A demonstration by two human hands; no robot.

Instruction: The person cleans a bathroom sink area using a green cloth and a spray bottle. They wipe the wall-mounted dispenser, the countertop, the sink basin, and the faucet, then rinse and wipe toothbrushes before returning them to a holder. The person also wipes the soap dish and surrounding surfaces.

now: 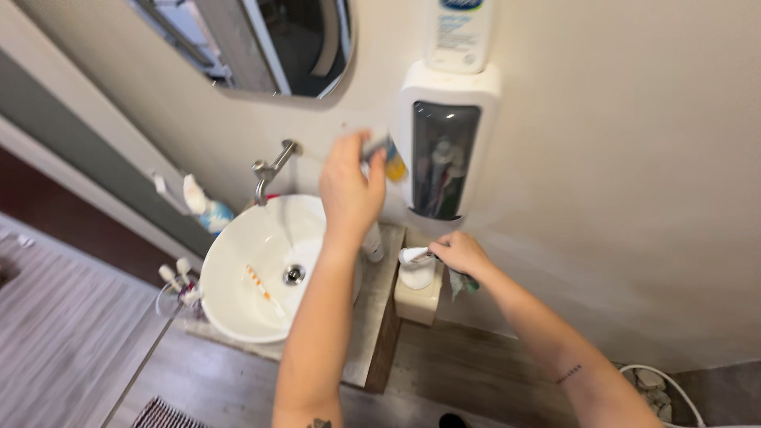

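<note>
Both forearms reached up: left hand (349, 186) clenched a blurred small tube (379, 147) at twelve o'clock, right hand (460, 252) pinched something at the white cup (417, 269), which looked liable to tip off its ledge.

I count two hands of mine: the left hand (349, 190) raised and gripping one small blurred tube (379, 150), the right hand (460, 252) on one white cup (415, 269). One round white basin (238, 301) sits on the tabletop (372, 333), with one toothbrush (263, 292) lying in it and one tap (272, 170) above it. One wall dispenser (445, 143) hangs with one bottle (460, 32) on top. One mirror (269, 40). One glass (178, 297) left of the basin holds about three white items; blur hides the exact number.
</note>
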